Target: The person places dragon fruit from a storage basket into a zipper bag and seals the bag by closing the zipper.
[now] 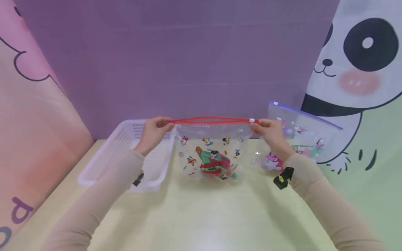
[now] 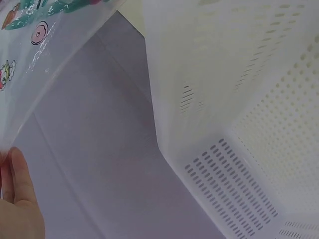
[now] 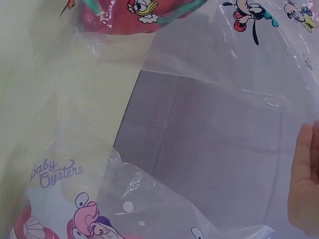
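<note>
A clear plastic slider zip bag [image 1: 188, 150] printed with small cartoon figures stands upright in the middle. Its red zip edge [image 1: 211, 122] is stretched level between both hands, the two strips slightly parted in the middle. My left hand [image 1: 154, 134] pinches the left top corner. At the right top corner my right hand [image 1: 271, 132] pinches the edge just beside the white slider [image 1: 252, 120]. Red and green contents [image 1: 216, 164] show through the plastic low in the bag; their kind is blurred. In the right wrist view the bag's side [image 3: 214, 55] hangs near the fingers.
Left of the bag lies a white perforated plastic basket [image 1: 157, 170], seen close in the left wrist view. A second clear bag [image 1: 292, 139] with a purple zip edge and pink prints leans at the right. Behind the pale table [image 1: 201, 216] hangs a purple cloth [image 1: 188, 62].
</note>
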{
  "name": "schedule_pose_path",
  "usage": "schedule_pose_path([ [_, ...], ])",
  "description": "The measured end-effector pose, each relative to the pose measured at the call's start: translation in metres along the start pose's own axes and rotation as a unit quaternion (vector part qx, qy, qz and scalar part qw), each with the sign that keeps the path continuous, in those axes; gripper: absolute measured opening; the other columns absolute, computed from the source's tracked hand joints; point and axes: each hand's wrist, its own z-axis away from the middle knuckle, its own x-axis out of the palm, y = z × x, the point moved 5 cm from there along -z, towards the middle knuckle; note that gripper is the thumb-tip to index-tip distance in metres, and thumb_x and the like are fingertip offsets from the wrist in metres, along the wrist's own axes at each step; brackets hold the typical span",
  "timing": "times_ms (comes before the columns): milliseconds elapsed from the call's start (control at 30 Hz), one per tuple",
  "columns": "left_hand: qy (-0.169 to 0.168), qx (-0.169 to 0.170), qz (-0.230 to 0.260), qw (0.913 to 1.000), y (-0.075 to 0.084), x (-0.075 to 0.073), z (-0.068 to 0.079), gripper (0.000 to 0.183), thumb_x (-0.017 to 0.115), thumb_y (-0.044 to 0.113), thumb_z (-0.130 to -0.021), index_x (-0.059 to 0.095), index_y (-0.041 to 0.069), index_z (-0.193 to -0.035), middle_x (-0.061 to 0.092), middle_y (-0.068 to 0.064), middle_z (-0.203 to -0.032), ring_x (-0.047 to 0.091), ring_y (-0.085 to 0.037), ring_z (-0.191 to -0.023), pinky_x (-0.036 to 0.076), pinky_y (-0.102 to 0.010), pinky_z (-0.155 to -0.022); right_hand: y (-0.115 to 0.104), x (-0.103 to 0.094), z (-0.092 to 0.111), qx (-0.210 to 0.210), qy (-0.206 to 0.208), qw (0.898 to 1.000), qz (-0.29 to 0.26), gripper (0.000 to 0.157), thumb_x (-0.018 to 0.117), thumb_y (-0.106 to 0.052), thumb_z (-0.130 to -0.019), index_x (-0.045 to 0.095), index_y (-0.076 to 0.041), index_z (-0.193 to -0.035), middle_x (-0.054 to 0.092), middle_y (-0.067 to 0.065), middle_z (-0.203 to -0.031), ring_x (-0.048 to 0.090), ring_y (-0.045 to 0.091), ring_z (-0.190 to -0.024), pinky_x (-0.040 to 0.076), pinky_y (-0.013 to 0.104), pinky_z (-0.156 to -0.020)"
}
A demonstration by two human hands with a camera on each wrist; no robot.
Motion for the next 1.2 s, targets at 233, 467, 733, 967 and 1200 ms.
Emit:
schedule_pose_path([
  [233, 0.069, 0.264, -0.189, 0.9433, 0.043, 0.007, 0.019, 0.021, 0.064, 0.002, -0.082, 0.066, 0.0, -0.102, 0.066, -0.015, -0.102, 0.062, -0.027, -0.097, 0.051, -0.036, -0.084, -0.001, 0.002, 0.001, 0.009, -0.001, 1.0, 0.026, 0.045, 0.067, -0.039, -0.081, 0.061, -0.004, -0.108, 0.062, -0.018, -0.076, 0.059, 0.001, -0.078, 0.04, 0.042, -0.1],
  [467, 0.045, 0.433, -0.262, 0.8614, 0.103, 0.061, 0.042, 0.017, 0.061, -0.002, -0.081, 0.068, 0.001, -0.096, 0.068, -0.009, -0.097, 0.063, -0.02, -0.091, 0.052, -0.026, -0.082, -0.003, 0.0, 0.005, 0.024, -0.016, 0.999, 0.022, 0.046, 0.067, -0.038, -0.081, 0.059, -0.004, -0.11, 0.063, -0.012, -0.082, 0.061, 0.003, -0.078, 0.036, 0.047, -0.103],
  [733, -0.127, 0.302, -0.205, 0.9221, 0.121, 0.12, 0.016, 0.028, 0.061, 0.017, -0.088, 0.061, 0.012, -0.116, 0.063, 0.001, -0.112, 0.057, -0.012, -0.106, 0.046, -0.022, -0.091, -0.006, 0.005, 0.007, 0.032, -0.05, 0.998, -0.031, 0.028, 0.073, -0.029, -0.077, 0.066, -0.01, -0.097, 0.067, -0.014, -0.075, 0.066, 0.003, -0.073, 0.035, 0.046, -0.104],
  [967, -0.154, 0.292, -0.185, 0.9257, 0.119, 0.152, -0.003, 0.034, 0.063, 0.025, -0.086, 0.06, 0.012, -0.118, 0.063, 0.001, -0.114, 0.058, -0.011, -0.103, 0.046, -0.021, -0.088, -0.006, 0.005, 0.01, 0.016, -0.061, 0.998, -0.03, 0.014, 0.07, -0.025, -0.081, 0.07, -0.015, -0.091, 0.068, -0.013, -0.079, 0.068, 0.008, -0.08, 0.04, 0.043, -0.101],
  [1200, -0.178, 0.26, -0.132, 0.9398, 0.117, 0.171, -0.008, 0.03, 0.064, 0.027, -0.085, 0.065, 0.014, -0.112, 0.065, 0.003, -0.106, 0.058, -0.009, -0.095, 0.045, -0.02, -0.083, -0.007, 0.007, 0.014, -0.021, -0.065, 0.998, 0.008, 0.031, 0.065, -0.019, -0.085, 0.062, 0.001, -0.109, 0.069, -0.012, -0.088, 0.065, 0.004, -0.083, 0.051, 0.03, -0.087],
])
